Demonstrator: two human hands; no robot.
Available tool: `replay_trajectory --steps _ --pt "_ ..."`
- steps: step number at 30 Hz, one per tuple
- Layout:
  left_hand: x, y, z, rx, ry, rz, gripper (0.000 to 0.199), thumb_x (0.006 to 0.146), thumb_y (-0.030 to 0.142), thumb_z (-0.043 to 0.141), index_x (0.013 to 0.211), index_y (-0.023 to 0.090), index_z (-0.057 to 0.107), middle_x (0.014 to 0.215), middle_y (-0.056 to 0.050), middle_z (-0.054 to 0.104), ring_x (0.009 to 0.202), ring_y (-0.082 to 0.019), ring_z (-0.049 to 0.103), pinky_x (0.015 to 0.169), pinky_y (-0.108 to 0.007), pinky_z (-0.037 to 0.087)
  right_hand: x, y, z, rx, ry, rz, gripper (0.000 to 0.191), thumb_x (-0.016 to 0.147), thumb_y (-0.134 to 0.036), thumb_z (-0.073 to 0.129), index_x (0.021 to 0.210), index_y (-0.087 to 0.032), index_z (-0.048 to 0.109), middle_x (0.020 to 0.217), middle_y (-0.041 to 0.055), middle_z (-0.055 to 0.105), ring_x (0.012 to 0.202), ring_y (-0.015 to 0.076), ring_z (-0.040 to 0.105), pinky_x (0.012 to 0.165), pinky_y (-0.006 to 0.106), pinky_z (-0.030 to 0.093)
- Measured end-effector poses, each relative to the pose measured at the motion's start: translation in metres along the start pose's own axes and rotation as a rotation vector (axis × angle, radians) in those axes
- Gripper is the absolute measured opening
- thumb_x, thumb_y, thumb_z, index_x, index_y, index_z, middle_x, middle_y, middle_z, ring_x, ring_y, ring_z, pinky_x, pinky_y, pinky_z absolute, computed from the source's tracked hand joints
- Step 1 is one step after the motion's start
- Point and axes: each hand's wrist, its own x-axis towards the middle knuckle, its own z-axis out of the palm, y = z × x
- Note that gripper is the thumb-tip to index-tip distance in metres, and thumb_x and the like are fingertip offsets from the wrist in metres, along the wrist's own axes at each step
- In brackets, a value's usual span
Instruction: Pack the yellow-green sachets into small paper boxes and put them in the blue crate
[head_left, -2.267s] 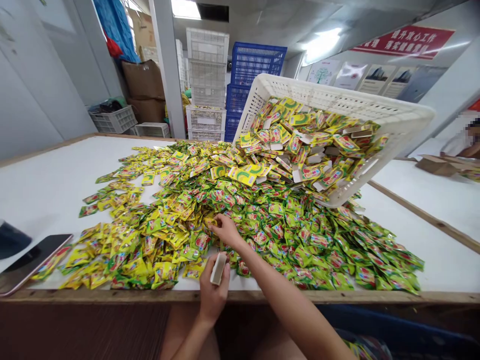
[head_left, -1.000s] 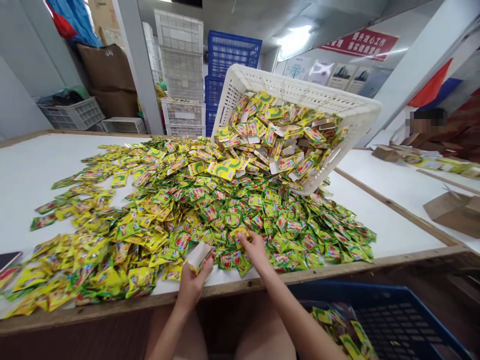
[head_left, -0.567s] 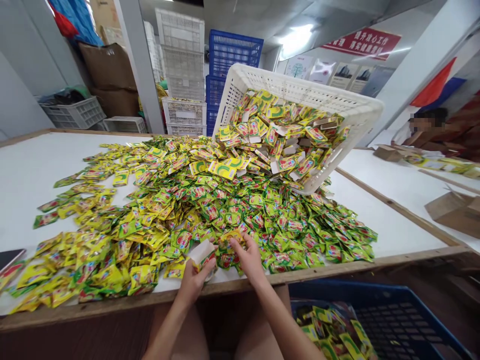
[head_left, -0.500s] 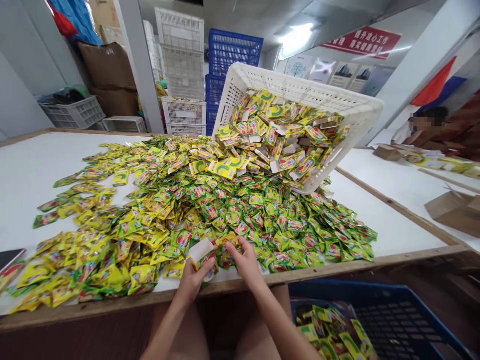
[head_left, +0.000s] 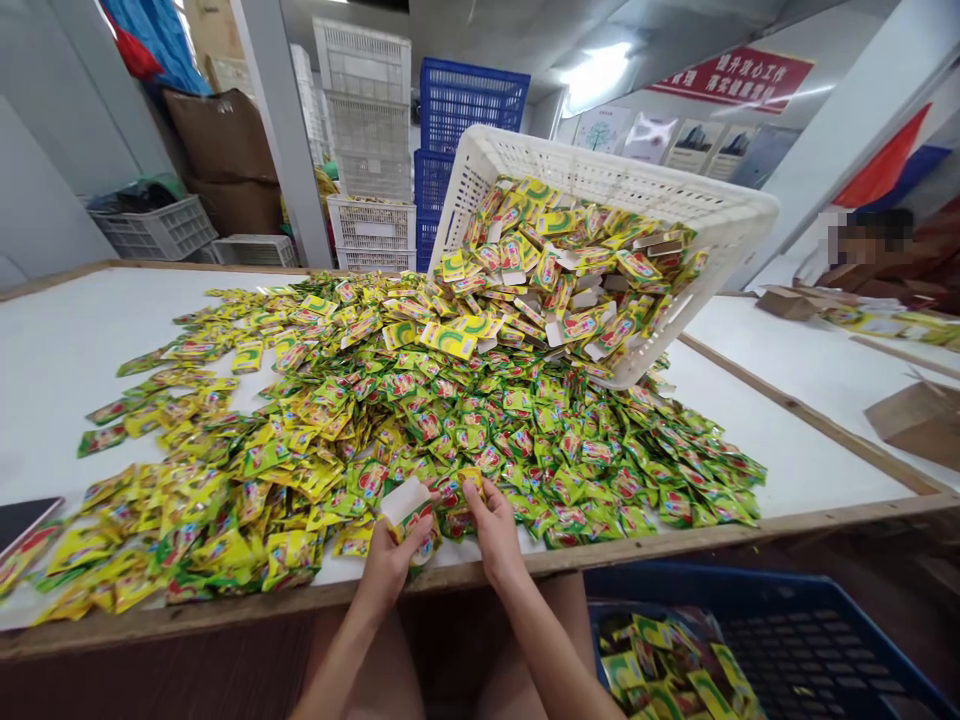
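In my left hand is a small printed carton, its white end flap standing up. My fingers are wrapped around its sides. My right hand, just to the right, pinches a small yellow sachet between thumb and fingers. Both hands are over the table's front edge. Around them spreads a heap of sachets, green ones in the middle and right, yellow ones to the left. Behind the heap a white crate lies tipped toward me, with flat cartons spilling from it.
A blue basket holding filled cartons stands below the table at the right. A phone-like dark slab lies at the left edge. Stacked white crates and blue crates stand behind. Another person is at the far right.
My right hand has drawn slightly away from the carton with the yellow sachet, which now shows more upright. The left hand still holds the carton. The whole view has shifted a little.
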Motion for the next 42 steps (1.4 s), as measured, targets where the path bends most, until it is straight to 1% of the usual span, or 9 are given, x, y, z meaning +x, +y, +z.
replay_trajectory --steps 6,9,15,22,24,27,31,36,42 --pt "-0.001 0.009 0.003 0.080 -0.023 0.008 0.036 0.072 0.033 0.065 0.103 0.014 0.066 0.114 -0.011 0.063 0.115 -0.028 0.050 0.099 -0.037 0.037 0.001 -0.004 -0.002 -0.066 0.022 -0.022 0.037 0.074 -0.044 0.061 0.096 -0.015 0.063 0.092 0.0056 0.067 0.089 0.0206 0.059 0.080 0.031 0.046" --pt "-0.001 0.012 0.005 0.086 -0.003 -0.017 0.037 0.070 0.036 0.066 0.100 0.014 0.066 0.111 -0.010 0.065 0.111 -0.027 0.053 0.095 -0.036 0.041 -0.002 -0.004 0.002 -0.073 -0.024 -0.016 0.038 0.073 -0.043 0.062 0.099 -0.015 0.061 0.097 0.0064 0.066 0.092 0.0216 0.059 0.082 0.033 0.046" --pt "0.002 0.003 0.004 0.062 -0.045 -0.056 0.039 0.070 0.033 0.067 0.104 0.016 0.064 0.111 -0.008 0.065 0.107 -0.025 0.056 0.093 -0.034 0.043 -0.006 -0.005 0.009 -0.068 -0.031 -0.047 0.032 0.070 -0.037 0.067 0.092 -0.015 0.059 0.083 0.0046 0.068 0.075 0.0194 0.063 0.073 0.033 0.050" --pt "0.008 -0.008 0.003 0.045 0.111 -0.111 0.045 0.066 0.038 0.069 0.103 0.013 0.062 0.102 -0.010 0.068 0.096 -0.026 0.062 0.084 -0.034 0.047 0.001 -0.015 -0.004 -0.065 -0.014 -0.124 0.032 0.070 -0.033 0.068 0.096 -0.016 0.059 0.093 0.0059 0.067 0.082 0.0195 0.062 0.077 0.033 0.049" --pt "0.011 -0.005 0.006 0.106 0.057 -0.113 0.038 0.068 0.039 0.067 0.095 0.012 0.064 0.092 -0.010 0.070 0.086 -0.024 0.064 0.079 -0.032 0.048 0.001 -0.024 -0.004 -0.080 -0.027 -0.149 0.032 0.070 -0.032 0.068 0.096 -0.016 0.059 0.093 0.0056 0.067 0.083 0.0193 0.062 0.077 0.032 0.049" --pt "0.014 0.001 0.008 0.182 -0.120 -0.130 0.031 0.070 0.041 0.064 0.082 0.012 0.065 0.071 -0.007 0.069 0.068 -0.021 0.063 0.066 -0.029 0.048 0.000 -0.038 0.005 -0.133 -0.061 -0.207 0.029 0.070 -0.030 0.067 0.095 -0.017 0.059 0.091 0.0046 0.067 0.082 0.0193 0.061 0.075 0.031 0.049" --pt "0.015 0.004 0.007 0.239 -0.232 -0.087 0.027 0.072 0.039 0.062 0.076 0.013 0.063 0.063 -0.003 0.064 0.061 -0.017 0.057 0.058 -0.024 0.043 0.000 -0.050 0.021 -0.343 -0.163 -0.307 0.019 0.074 -0.027 0.060 0.091 -0.018 0.060 0.083 0.0031 0.066 0.076 0.0183 0.060 0.069 0.029 0.048" --pt "0.014 0.003 0.006 0.239 -0.237 -0.079 0.027 0.073 0.040 0.060 0.072 0.013 0.063 0.062 -0.003 0.062 0.060 -0.016 0.055 0.058 -0.024 0.041 0.005 -0.061 0.022 -0.831 -0.395 -0.497 0.014 0.072 -0.014 0.058 0.083 -0.020 0.063 0.078 0.0005 0.063 0.073 0.0160 0.056 0.067 0.026 0.042" --pt "0.011 0.009 0.010 0.227 -0.259 -0.092 0.029 0.070 0.043 0.061 0.070 0.014 0.063 0.064 -0.003 0.063 0.061 -0.016 0.055 0.058 -0.024 0.040 0.014 -0.082 0.019 -1.209 -0.596 -0.545 0.012 0.065 -0.015 0.069 0.074 -0.019 0.063 0.078 0.0013 0.057 0.081 0.0182 0.049 0.071 0.028 0.037"
